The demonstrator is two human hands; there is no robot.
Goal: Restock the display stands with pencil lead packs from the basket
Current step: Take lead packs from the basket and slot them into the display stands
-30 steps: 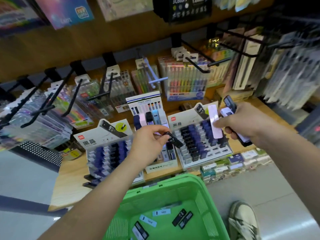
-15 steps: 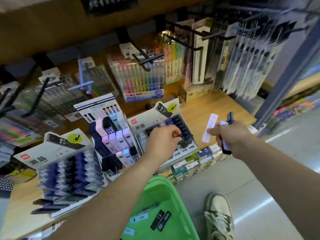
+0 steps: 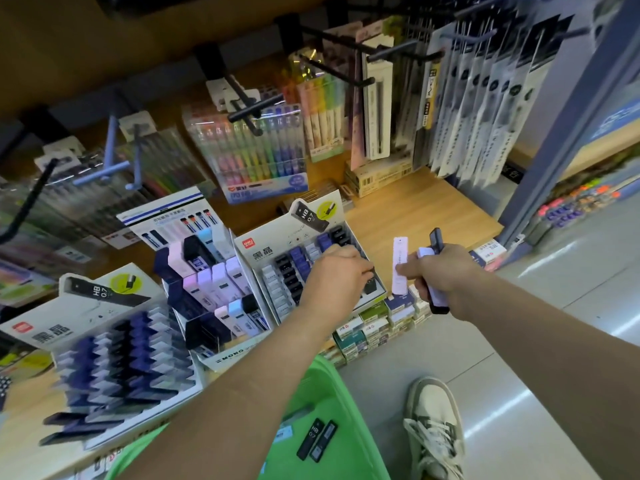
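Okay, left hand (image 3: 332, 277) sits palm-down over the near corner of the centre stand (image 3: 273, 247), mid-frame, with the wrist bent and the fingers curled downward. Grip is narrow: the fingertips look closed on the top end of a dark pack (image 3: 369, 289) standing in the stand's lowest slot, at its near right corner. My read is that the pack is being seated, held by the top so it slides in upright among the rows. Can't tell if it is fully home.

Right hand (image 3: 440, 271) hovers just right of that stand, over the edge of the shelf (image 3: 415, 209). Its forearm comes in from the lower right and the fist is upright. Grip is full: the thumb pins a lilac pack (image 3: 400, 265) upright, a black pack (image 3: 434, 239) pokes out the top of the fist, and more pack ends stick out below. This is probably spare stock kept close, so the left hand can take the next one without reaching down.

Basket (image 3: 356, 410), green, is at lower centre under the left forearm, with loose packs (image 3: 317, 439) lying flat on its bottom, so the restock looks partway done. MONO stand (image 3: 214, 289), left of centre, and the lower-left stand (image 3: 114, 351) sit on the same shelf with no hand on them. Small boxes (image 3: 374, 329) line the shelf edge below the right hand. Shoe (image 3: 433, 427) is on the floor at lower right.
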